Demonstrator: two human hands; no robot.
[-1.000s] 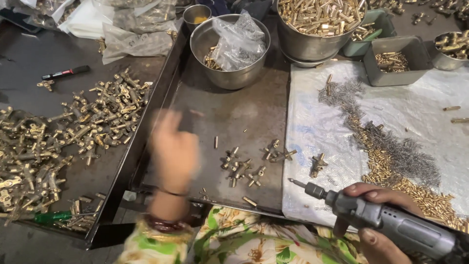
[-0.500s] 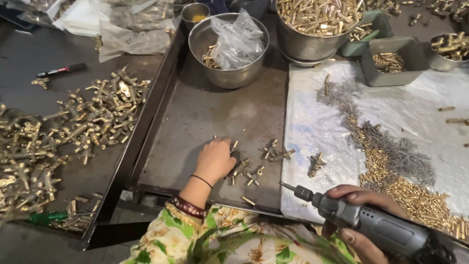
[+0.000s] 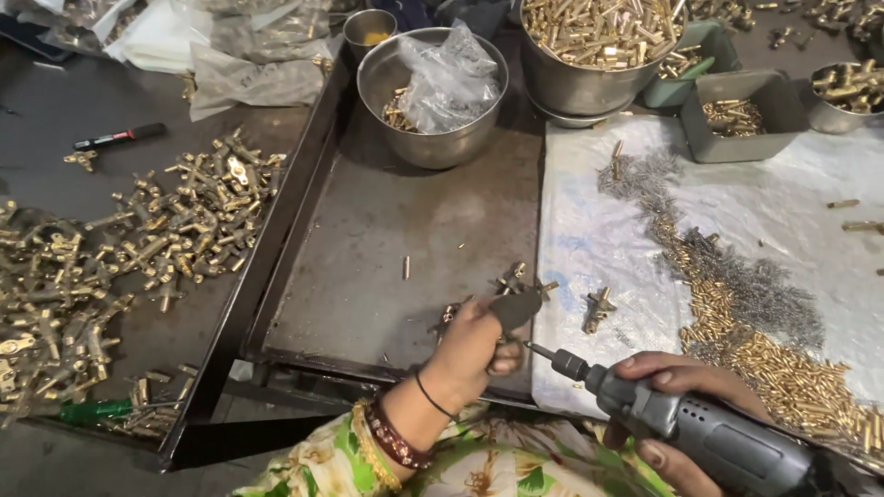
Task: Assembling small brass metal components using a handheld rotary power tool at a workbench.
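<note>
My left hand is closed around a small brass fitting near the front of the dark metal tray, thumb in a dark cover. My right hand grips a grey electric screwdriver, and its bit tip points at the fitting in my left hand. A few more brass fittings lie on the tray just beyond my left hand, and one brass fitting rests on the white sheet.
A heap of brass fittings covers the table on the left, with a marker. Steel bowls of brass parts stand at the back. Small brass pins and grey screws are strewn over the white sheet. Grey bins sit behind.
My left hand came back from the left side, reached the fittings on the tray and picked one up. The screwdriver tip has moved in close to that hand.
</note>
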